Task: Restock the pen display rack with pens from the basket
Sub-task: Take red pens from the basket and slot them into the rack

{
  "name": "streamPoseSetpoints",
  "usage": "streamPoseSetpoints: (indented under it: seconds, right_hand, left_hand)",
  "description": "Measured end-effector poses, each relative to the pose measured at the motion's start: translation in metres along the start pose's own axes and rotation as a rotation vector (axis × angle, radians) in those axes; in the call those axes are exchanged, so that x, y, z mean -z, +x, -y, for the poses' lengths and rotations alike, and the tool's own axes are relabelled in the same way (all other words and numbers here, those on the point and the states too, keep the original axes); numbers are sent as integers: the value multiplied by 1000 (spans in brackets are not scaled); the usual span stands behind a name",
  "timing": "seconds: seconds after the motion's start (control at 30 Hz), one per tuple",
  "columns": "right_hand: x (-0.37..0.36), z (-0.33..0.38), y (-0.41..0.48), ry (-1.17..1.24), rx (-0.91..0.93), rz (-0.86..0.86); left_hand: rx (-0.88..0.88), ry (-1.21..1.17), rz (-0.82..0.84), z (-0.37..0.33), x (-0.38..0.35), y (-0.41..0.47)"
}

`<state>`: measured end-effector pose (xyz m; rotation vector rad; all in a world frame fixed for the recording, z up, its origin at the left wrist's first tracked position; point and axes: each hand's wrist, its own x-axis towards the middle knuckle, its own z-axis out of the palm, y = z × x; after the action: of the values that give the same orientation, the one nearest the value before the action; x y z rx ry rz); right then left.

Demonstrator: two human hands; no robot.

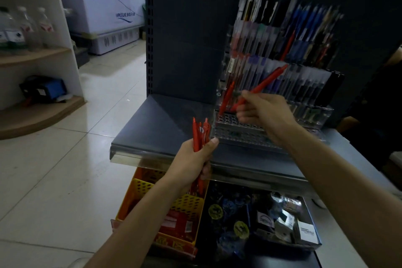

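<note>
Grey shop shelf (161, 119) carries a clear rack (250, 135). A person's left hand (191, 163) grips a bunch of red pens (200, 132) at the shelf's front edge, above a yellow basket (139, 189). The right hand (265, 113), blurred, appears to pinch one red pen (265, 82), slanted over the rack's front holes beside a standing pen (226, 98).

Left hand (191, 165) grips red pens (201, 135); right hand (265, 113) holds one pen (263, 85).
</note>
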<state>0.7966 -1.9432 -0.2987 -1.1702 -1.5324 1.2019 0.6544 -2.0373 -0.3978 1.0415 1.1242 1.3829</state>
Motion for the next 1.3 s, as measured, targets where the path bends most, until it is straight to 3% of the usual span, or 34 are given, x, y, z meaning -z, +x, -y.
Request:
streamPoseSetpoints:
  seconds: [0.1,0.27,0.6,0.8,0.97,1.17,1.3]
  right_hand:
    - [-4,-6,6,-362,133,-62]
    - [-17,-12,17,-613,258,-70]
    - [-36,-30,40,-1040,215,-8]
    - [-34,-36,36,-967,223,-50]
    - [-26,-32,14,-699,296,-108]
    - [-16,-18,-12,-429,211,345]
    - [-10,-17,-16,-403,220,399]
  left_hand:
    - [5,0,0,-1,-1,0]
    - [10,12,-4,0,-1,3]
    - [52,-35,-13,1,3,14]
    - [59,-306,94,-2,7,11]
    - [-52,-255,88,-2,0,12]
    - [-166,-74,82,2,-6,7]
    - [-146,-117,104,0,-10,3]
